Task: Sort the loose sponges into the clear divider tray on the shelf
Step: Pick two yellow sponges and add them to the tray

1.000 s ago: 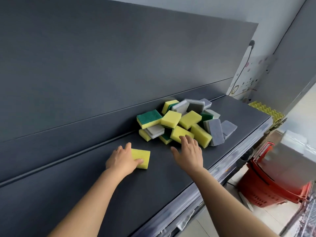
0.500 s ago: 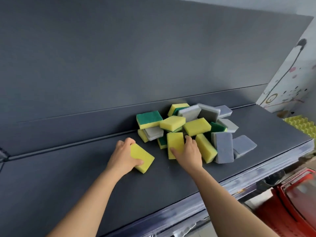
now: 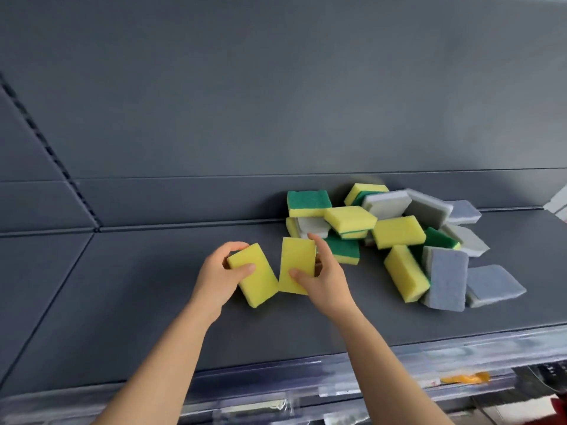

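Lower edge: clear plastic strip [image 3: 337, 381] along the front of the shelf [image 3: 138, 302]; divider tray not identifiable.
Centre: left hand [image 3: 219, 276] grips one yellow sponge [image 3: 260, 280], thumb on top; right hand [image 3: 325, 277] pinches second yellow sponge [image 3: 296, 259], thumb on its face. The two appear to touch at their near corners.
Centre right, farther: sponge pile [image 3: 399, 231], yellow, green-backed and grey, heaped against the back panel [image 3: 276, 102].
Handling, judged: light, soft, compressible, not slippery; take across the short width, gently.

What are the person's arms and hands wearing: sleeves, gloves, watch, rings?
Nothing visible. The left hand and right hand are ungloved, with no rings or watch in view; both forearms are bare to the frame edge, no sleeves.
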The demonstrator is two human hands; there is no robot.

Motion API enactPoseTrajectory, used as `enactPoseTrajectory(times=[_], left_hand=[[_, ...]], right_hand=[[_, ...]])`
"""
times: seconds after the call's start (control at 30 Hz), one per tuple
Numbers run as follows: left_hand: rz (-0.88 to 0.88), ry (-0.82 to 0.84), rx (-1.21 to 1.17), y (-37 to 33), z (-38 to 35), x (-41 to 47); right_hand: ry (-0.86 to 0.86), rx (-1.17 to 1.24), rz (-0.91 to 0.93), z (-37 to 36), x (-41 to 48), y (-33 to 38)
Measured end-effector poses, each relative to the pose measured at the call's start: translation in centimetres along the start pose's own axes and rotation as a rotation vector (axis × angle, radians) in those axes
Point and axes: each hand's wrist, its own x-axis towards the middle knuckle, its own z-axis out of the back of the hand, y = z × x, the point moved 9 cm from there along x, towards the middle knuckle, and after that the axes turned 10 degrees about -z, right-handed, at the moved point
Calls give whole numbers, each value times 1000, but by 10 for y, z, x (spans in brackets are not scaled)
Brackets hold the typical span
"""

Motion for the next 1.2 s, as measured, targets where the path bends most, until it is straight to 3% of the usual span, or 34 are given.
enactPoseTrajectory(times=[0.47, 0.77, 1.2], left_hand=[[-22, -404, -82, 17, 194, -92], [-66, -546, -15, 32, 347, -163], [-73, -620, 36, 57, 527, -226]], right_hand=[[246, 29, 309, -163, -56, 97], [404, 33, 404, -304, -132, 158], [469, 28, 492, -471, -219, 231]])
